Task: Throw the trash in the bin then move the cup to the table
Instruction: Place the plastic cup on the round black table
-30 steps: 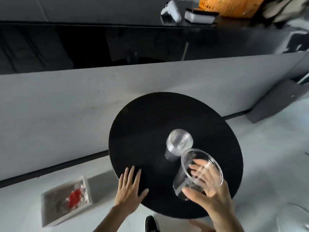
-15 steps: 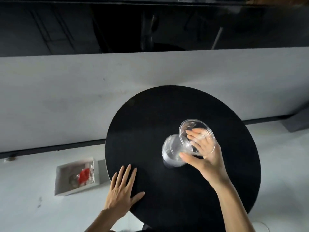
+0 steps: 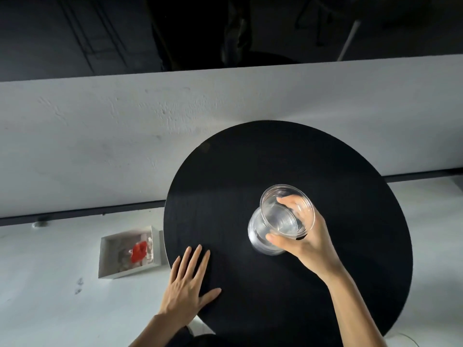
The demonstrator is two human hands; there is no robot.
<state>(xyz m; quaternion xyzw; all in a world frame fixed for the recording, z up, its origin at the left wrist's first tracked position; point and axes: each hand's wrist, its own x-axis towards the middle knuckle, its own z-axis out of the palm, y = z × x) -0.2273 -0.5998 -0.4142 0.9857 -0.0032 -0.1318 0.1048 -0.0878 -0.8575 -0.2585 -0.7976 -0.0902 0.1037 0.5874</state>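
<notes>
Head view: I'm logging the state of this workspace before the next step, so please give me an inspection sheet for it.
Surface: round black table, bare apart from the cups and hands.
Job's things: clear plastic cup held tilted over a second clear cup standing on the table; whether they touch cannot be told. White bin on the floor left of the table, holding red trash and pale scraps.
Clutter: nothing seen on the table.
Grip: right hand closed around the tilted cup; left hand open, flat on the table edge.
Cables: nothing clearly seen.
Surroundings: pale floor, light wall with a dark baseboard, dark glossy panel above.
</notes>
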